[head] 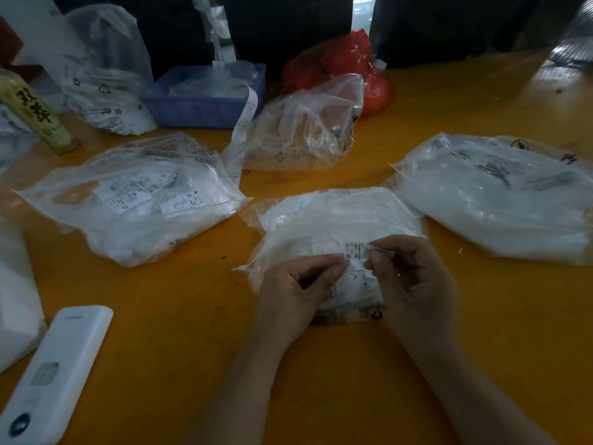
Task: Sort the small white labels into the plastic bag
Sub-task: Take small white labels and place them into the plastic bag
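Observation:
A small white label (356, 250) printed "XS" is pinched between my left hand (296, 284) and my right hand (412, 277), just above a clear plastic bag (327, 220) of white labels at the table's middle. Each hand holds one end of the label with thumb and fingertips. The bag lies flat under both hands; its near end is partly hidden by them. Another clear bag (134, 200) with several printed labels lies to the left, and a fuller one (494, 194) to the right.
A crumpled clear bag (308, 123) and a long label strip (244, 123) lie behind, by a blue basket (205, 101) and a red bag (353, 65). A white device (61, 370) lies near left. A bottle (32, 114) stands far left on the orange table (192, 316).

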